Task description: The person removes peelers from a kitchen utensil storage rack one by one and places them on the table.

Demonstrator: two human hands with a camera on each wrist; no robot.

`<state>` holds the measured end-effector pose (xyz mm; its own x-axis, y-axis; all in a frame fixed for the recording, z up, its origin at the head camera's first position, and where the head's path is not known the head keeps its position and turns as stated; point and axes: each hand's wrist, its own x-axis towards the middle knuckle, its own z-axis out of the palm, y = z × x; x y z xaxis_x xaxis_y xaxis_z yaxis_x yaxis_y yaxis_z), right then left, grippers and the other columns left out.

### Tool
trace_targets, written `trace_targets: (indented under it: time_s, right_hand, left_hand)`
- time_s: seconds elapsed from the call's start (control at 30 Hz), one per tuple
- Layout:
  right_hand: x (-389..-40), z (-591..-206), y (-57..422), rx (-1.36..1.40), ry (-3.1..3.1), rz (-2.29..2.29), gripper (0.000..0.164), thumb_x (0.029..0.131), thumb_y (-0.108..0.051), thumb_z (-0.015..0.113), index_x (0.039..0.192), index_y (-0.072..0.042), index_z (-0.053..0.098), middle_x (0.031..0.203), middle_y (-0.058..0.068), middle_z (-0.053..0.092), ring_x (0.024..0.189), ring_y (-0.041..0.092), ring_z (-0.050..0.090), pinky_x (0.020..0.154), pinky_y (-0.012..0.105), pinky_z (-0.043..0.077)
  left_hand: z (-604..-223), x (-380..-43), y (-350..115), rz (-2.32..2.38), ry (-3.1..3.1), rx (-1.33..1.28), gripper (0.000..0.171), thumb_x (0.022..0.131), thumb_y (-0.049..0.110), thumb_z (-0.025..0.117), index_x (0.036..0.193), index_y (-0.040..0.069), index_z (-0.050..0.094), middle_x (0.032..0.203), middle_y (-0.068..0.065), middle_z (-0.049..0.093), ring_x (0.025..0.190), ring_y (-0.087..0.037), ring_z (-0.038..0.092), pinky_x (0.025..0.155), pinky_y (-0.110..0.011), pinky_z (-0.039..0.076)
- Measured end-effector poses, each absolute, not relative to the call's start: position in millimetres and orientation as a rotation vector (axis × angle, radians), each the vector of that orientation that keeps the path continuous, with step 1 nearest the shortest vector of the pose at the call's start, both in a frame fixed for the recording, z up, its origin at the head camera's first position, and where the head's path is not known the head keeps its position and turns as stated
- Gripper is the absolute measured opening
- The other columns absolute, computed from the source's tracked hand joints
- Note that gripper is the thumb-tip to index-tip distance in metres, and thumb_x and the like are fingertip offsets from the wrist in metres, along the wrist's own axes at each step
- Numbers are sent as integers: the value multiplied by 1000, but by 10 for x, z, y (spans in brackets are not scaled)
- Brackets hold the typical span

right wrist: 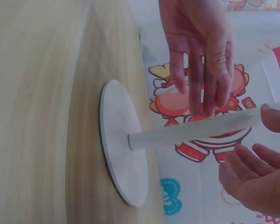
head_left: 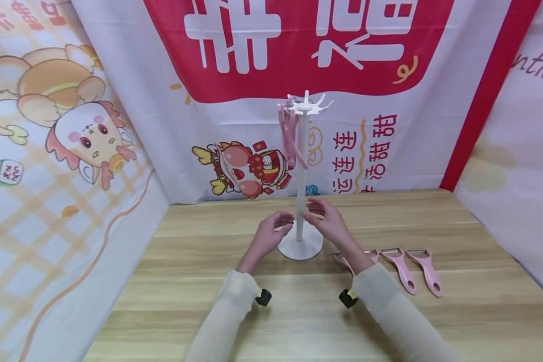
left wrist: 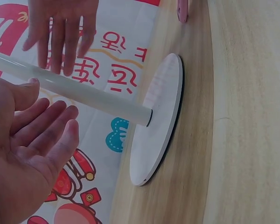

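We are seeing the white stand [head_left: 301, 183] standing upright on the bench [head_left: 172, 281]. Its round base [head_left: 300, 250] is sitting flat toward the far side, and a strip of wood is running between its rim and the back cloth [head_left: 262, 90].

The left hand [head_left: 270, 234] and the right hand [head_left: 328, 221] are hovering at the two sides of the pole [left wrist: 98, 100], low down, above the base. Both hands are being released: the fingers are bending softly, and the palms are facing each other across the pole. In the wrist views each thumb is coming very near to the pole, but whether it is touching, we cannot tell.

Higher up, pink peelers [head_left: 289, 136] are hanging in a bunch from the left part of the hooks [head_left: 317, 106], well above the hands. More peelers are lying on the bench to the right of the base; two are showing whole, and pink parts are appearing at both sides of the right forearm [head_left: 358, 255], which is crossing over them.

For moving, the wider room is opening on the left, where wood is stretching from the base to the bench's left edge.
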<state>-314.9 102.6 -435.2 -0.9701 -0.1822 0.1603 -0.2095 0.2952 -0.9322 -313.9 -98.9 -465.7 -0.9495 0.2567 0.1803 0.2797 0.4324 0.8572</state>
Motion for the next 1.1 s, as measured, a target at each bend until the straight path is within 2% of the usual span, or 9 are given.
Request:
trace_targets:
  time_s: [0.23, 0.37, 0.5, 0.77, 0.97, 1.1]
  right_hand:
    - [-3220, -4395, 912, 349, -2506, 1779, 47, 96, -10, 65, 140, -5, 51, 138, 22, 58, 132, 39, 54, 108, 51, 48]
    - [-3239, -4416, 867, 299, -2503, 1772, 37, 97, -13, 64, 133, -9, 60, 131, 16, 64, 129, 35, 58, 108, 53, 47]
    - [-3265, -4455, 832, 269, -2484, 1761, 30, 97, -15, 64, 127, -12, 65, 122, 12, 69, 122, 30, 63, 108, 50, 49]
    - [-3299, -4479, 756, 311, -2437, 1837, 22, 98, -10, 61, 119, -8, 68, 113, 14, 71, 107, 29, 68, 94, 42, 58]
    - [-3310, -4465, 748, 297, -2466, 1820, 19, 99, -7, 59, 116, -8, 68, 110, 13, 71, 108, 29, 68, 94, 42, 58]
    - [-3310, -4491, 741, 306, -2452, 1803, 16, 98, -8, 61, 111, -8, 70, 105, 12, 72, 103, 27, 70, 91, 41, 60]
  left_hand:
    - [-4654, -3083, -1077, -1585, -2631, -473, 32, 100, 19, 60, 130, 7, 59, 128, -8, 67, 123, -25, 63, 103, -40, 54]
    - [-4651, -3058, -1118, -1611, -2622, -443, 31, 100, 20, 60, 129, 10, 60, 126, -6, 68, 123, -24, 63, 102, -38, 55]
    - [-4647, -3030, -1148, -1626, -2619, -421, 28, 100, 19, 61, 127, 13, 62, 123, -5, 69, 120, -22, 64, 103, -38, 54]
    - [-4621, -2942, -1214, -1639, -2615, -377, 24, 100, 16, 60, 123, 15, 64, 121, -4, 69, 117, -20, 65, 104, -40, 53]
    - [-4548, -2893, -1215, -1687, -2601, -370, 23, 100, 18, 60, 123, 19, 64, 121, -2, 69, 117, -20, 66, 103, -40, 54]
    - [-4424, -2839, -1170, -1735, -2558, -394, 23, 100, 22, 60, 123, 19, 64, 121, -1, 70, 119, -20, 65, 103, -40, 54]
